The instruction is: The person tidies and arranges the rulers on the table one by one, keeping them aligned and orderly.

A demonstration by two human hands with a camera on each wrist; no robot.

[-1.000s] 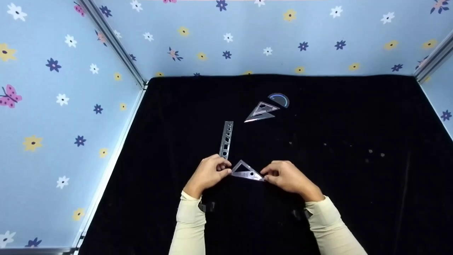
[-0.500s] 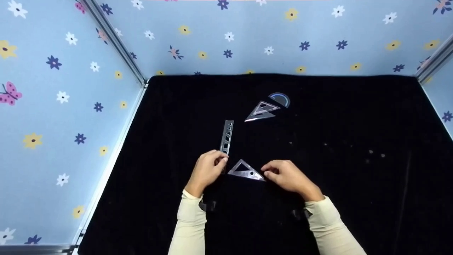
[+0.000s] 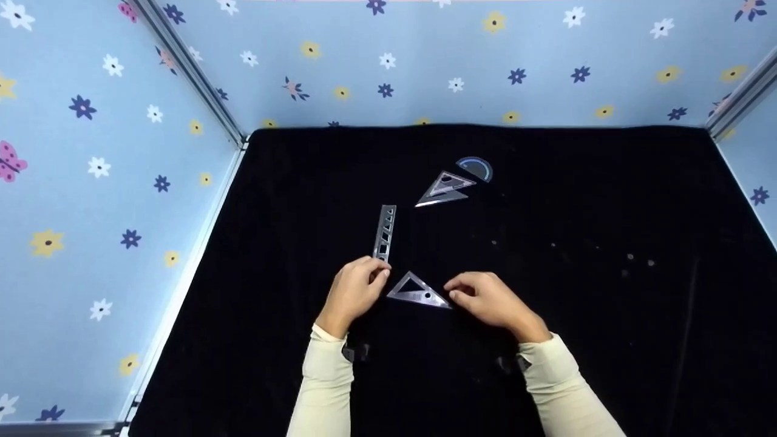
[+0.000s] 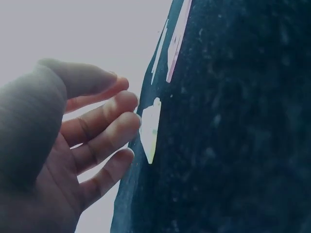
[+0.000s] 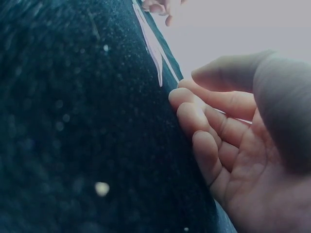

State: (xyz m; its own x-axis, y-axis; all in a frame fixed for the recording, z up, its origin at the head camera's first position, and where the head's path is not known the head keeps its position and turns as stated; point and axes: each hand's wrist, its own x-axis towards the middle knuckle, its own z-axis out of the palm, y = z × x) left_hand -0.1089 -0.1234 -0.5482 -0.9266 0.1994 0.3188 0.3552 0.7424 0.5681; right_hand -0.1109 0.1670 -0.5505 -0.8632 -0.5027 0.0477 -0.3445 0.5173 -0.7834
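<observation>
In the head view, a clear stencil ruler (image 3: 385,233) with cut-out shapes lies on the black cloth. My left hand (image 3: 353,290) is over its near end and hides it; whether the fingers touch the ruler, I cannot tell. A clear set square (image 3: 419,298) lies flat between my hands. Close to its right tip is my right hand (image 3: 488,297), fingers loosely bent. The left wrist view shows my left fingers (image 4: 124,126) relaxed, thumb and index tips close together, nothing visible between them. In the right wrist view, my right fingers (image 5: 192,119) also hold nothing.
Farther back lie another set square (image 3: 454,182), a clear piece (image 3: 448,198) partly under it, and a protractor (image 3: 478,169). Small pale specks dot the black cloth (image 3: 583,340) at right. Flowered walls (image 3: 425,67) stand behind and at both sides.
My left hand has left the set square's left corner and moved up and left over the ruler's near end. My right fingers have let go of the square's right tip.
</observation>
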